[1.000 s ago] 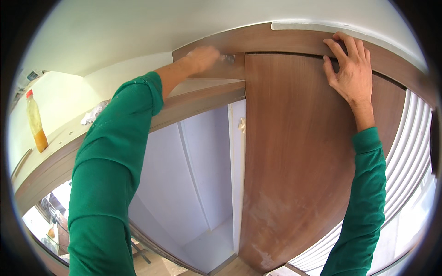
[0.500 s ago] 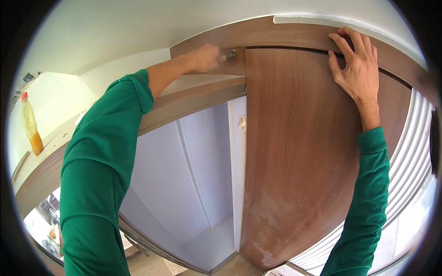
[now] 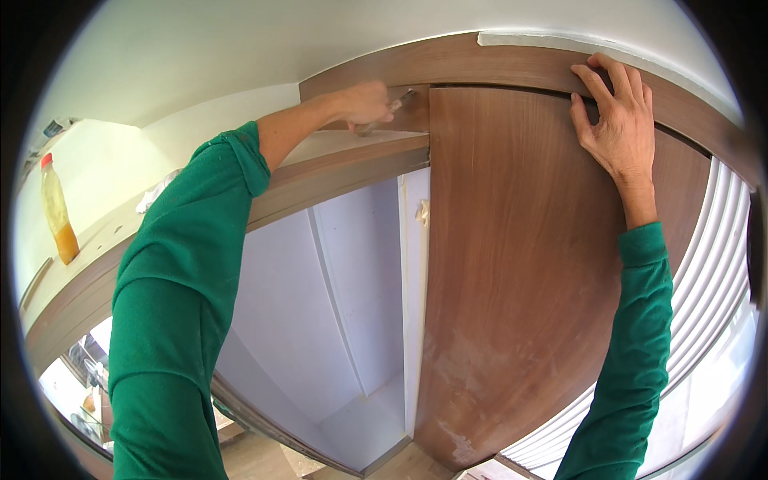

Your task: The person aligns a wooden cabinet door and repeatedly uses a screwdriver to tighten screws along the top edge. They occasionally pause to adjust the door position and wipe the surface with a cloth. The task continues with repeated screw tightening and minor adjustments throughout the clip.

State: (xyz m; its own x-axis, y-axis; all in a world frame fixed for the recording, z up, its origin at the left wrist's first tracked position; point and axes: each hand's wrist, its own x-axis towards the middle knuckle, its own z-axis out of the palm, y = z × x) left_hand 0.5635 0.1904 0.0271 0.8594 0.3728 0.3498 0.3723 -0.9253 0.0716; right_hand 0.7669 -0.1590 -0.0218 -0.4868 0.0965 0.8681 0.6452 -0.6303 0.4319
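Observation:
My left hand [image 3: 370, 106] is closed around a small hand tool [image 3: 406, 95] with a pale handle and a dark, metallic-looking end. That end lies against or close to the brown wood board beside the top corner of a tall wood-grain panel [image 3: 512, 240]; its exact kind cannot be made out. Spread and bent, the fingers of my right hand [image 3: 622, 120] rest on the brown top board [image 3: 528, 58], over the dark gap above the panel. Nothing shows in that hand.
Left of the panel is a pale cabinet recess [image 3: 320, 320] under a wood ledge [image 3: 344, 164]. A bottle of orange liquid with a red cap [image 3: 60, 212] stands on the ledge at far left. White ribbed material [image 3: 704, 272] runs along the right. The ceiling [image 3: 320, 32] is close above.
My left hand has tilted and shifted slightly right, and the tool has turned to slant upward. My right hand stays on the top board.

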